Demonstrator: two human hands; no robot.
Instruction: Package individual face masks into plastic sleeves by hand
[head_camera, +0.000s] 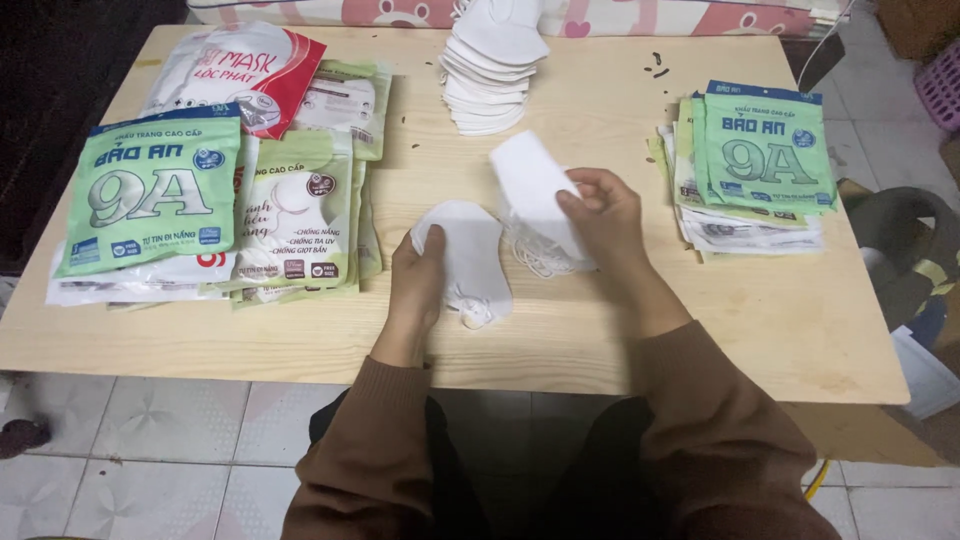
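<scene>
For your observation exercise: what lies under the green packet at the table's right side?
Under the green packet lies a fanned stack of flat packets, only edges showing. Their fronts are covered.

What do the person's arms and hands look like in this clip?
Both arms are covered by long brown sleeves of a soft knit top, ending in ribbed cuffs at the wrists. The left hand and right hand are bare: no gloves, and no rings, watch or bracelet show. The fingers are uncovered.
</scene>
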